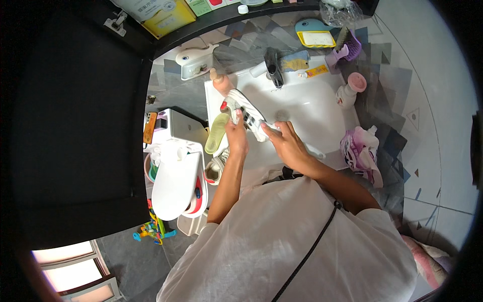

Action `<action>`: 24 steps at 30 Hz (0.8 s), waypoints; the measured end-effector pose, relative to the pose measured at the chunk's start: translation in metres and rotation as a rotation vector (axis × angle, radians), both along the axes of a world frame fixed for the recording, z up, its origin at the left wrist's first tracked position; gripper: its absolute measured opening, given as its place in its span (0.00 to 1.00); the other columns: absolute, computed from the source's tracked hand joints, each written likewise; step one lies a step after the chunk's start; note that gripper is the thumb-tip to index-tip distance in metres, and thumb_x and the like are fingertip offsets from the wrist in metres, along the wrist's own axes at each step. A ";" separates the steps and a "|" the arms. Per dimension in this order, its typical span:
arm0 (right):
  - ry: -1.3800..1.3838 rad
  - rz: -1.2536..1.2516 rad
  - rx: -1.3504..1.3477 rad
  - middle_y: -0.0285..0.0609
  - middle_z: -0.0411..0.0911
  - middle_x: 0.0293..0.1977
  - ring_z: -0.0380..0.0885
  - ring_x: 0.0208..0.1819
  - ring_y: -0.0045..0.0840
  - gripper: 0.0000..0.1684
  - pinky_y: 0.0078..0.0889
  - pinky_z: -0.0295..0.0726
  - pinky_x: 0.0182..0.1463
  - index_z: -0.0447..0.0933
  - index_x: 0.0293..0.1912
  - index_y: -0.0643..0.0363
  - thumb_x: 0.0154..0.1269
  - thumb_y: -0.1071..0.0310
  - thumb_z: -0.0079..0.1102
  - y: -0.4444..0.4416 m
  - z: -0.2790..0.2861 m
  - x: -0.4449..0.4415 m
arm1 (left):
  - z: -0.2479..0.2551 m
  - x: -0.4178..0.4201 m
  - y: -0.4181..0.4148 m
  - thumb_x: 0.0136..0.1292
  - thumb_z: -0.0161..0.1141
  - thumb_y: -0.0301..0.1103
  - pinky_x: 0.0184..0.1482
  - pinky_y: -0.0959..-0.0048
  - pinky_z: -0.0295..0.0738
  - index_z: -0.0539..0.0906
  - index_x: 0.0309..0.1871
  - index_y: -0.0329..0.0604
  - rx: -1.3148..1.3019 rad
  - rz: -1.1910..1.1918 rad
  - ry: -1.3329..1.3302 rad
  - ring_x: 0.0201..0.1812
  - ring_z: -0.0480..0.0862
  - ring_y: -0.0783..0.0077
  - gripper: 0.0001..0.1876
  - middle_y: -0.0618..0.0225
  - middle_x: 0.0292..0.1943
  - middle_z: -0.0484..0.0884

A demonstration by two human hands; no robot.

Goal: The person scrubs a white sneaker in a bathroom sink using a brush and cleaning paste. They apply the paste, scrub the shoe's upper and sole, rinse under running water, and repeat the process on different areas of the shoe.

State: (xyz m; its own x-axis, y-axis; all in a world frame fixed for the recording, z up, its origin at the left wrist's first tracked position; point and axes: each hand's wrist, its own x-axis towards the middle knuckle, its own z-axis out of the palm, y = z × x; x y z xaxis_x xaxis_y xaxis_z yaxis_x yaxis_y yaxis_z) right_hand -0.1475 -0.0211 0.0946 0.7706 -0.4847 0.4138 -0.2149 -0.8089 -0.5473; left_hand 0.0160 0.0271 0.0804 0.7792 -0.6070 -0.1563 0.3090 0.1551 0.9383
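Note:
Over the left part of a white washbasin point(320, 130), my left hand point(237, 135) grips a white sneaker point(247, 107) with red and dark patches. My right hand point(288, 145) is closed around a white brush-like tool point(314, 150), whose handle end sticks out below the hand; its front end lies against the shoe, and its bristles are hidden. A yellow-green insole point(217, 134) rests on the basin's left rim, beside my left hand. The second sneaker point(215, 170) stands just below the insole, partly hidden by my left forearm.
A dark faucet point(273, 68) rises at the basin's back, between a peach pump bottle point(222, 83) and a yellow tube point(314, 71). To the right stand a pink-topped bottle point(347, 92) and a detergent pouch point(360, 153). A toilet point(175, 185) is at left, below a dark cabinet door point(79, 124).

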 end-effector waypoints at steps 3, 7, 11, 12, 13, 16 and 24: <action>-0.055 -0.020 -0.031 0.57 0.68 0.46 0.68 0.49 0.47 0.32 0.40 0.72 0.51 0.69 0.62 0.53 0.55 0.79 0.57 -0.018 0.009 0.017 | 0.004 -0.022 -0.001 0.70 0.54 0.42 0.36 0.81 0.67 0.77 0.45 0.33 0.142 -0.076 -0.155 0.34 0.70 0.85 0.17 0.75 0.33 0.78; -0.063 -0.085 0.024 0.55 0.66 0.47 0.66 0.52 0.46 0.36 0.42 0.72 0.53 0.67 0.62 0.58 0.50 0.78 0.61 -0.049 0.028 0.058 | -0.010 -0.034 -0.005 0.73 0.49 0.42 0.36 0.81 0.66 0.75 0.50 0.36 0.081 -0.194 -0.340 0.33 0.68 0.85 0.16 0.75 0.36 0.75; -0.031 -0.065 -0.040 0.55 0.66 0.48 0.66 0.52 0.46 0.33 0.41 0.72 0.53 0.67 0.61 0.58 0.53 0.78 0.58 -0.040 0.028 0.055 | -0.011 -0.025 -0.007 0.73 0.47 0.42 0.37 0.79 0.67 0.75 0.49 0.37 0.023 -0.134 -0.193 0.34 0.71 0.84 0.16 0.76 0.36 0.76; -0.054 -0.046 -0.099 0.54 0.66 0.47 0.67 0.50 0.46 0.32 0.41 0.72 0.53 0.67 0.62 0.58 0.55 0.79 0.54 -0.033 0.020 0.045 | -0.002 -0.021 -0.006 0.73 0.47 0.42 0.37 0.79 0.68 0.75 0.49 0.37 0.024 -0.102 -0.136 0.34 0.71 0.84 0.16 0.75 0.36 0.76; -0.041 -0.028 -0.083 0.54 0.66 0.47 0.67 0.50 0.46 0.32 0.41 0.72 0.53 0.67 0.62 0.58 0.55 0.80 0.54 -0.022 0.016 0.032 | 0.004 -0.015 -0.003 0.73 0.47 0.42 0.37 0.79 0.68 0.75 0.49 0.38 0.026 -0.064 -0.081 0.35 0.71 0.84 0.16 0.75 0.36 0.76; -0.024 0.011 -0.022 0.55 0.67 0.47 0.67 0.49 0.46 0.32 0.40 0.72 0.52 0.68 0.62 0.57 0.55 0.82 0.53 -0.005 0.007 0.005 | 0.004 -0.007 0.001 0.73 0.48 0.43 0.38 0.80 0.66 0.76 0.49 0.37 -0.049 0.002 -0.046 0.35 0.70 0.85 0.17 0.76 0.36 0.76; -0.060 -0.053 0.017 0.55 0.66 0.48 0.65 0.51 0.46 0.33 0.41 0.70 0.54 0.68 0.61 0.60 0.52 0.80 0.58 -0.049 0.040 0.061 | -0.008 -0.039 -0.001 0.73 0.48 0.40 0.42 0.77 0.69 0.75 0.50 0.30 0.141 -0.242 -0.331 0.36 0.70 0.80 0.18 0.71 0.35 0.78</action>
State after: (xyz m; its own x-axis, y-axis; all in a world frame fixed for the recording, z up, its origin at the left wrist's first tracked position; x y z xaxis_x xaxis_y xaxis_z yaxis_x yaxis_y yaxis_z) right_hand -0.0869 -0.0701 0.1341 0.7178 -0.5314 0.4499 -0.2234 -0.7878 -0.5740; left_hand -0.0226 0.0259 0.0722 0.6390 -0.7690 -0.0169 -0.0002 -0.0222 0.9998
